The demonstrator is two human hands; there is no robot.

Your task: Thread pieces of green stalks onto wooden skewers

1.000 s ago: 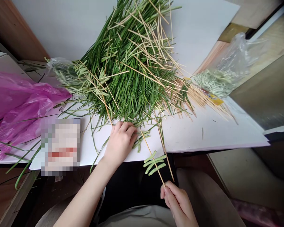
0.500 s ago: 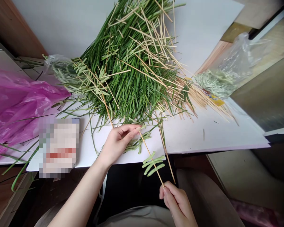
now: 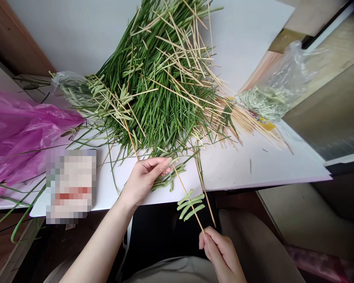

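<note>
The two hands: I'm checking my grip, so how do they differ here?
The left hand is open with its fingers extended, while the right hand is curled, pinching a bamboo skewer. The left hand is over the white board; the right hand is lower, past the board's edge. Both hands are bare, and the skewer's upper end reaches towards the left hand's fingertips.

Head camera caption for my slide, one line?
Right hand holds a bamboo skewer bearing green leaf pieces; left hand beside a heap of long green leaves.
</note>
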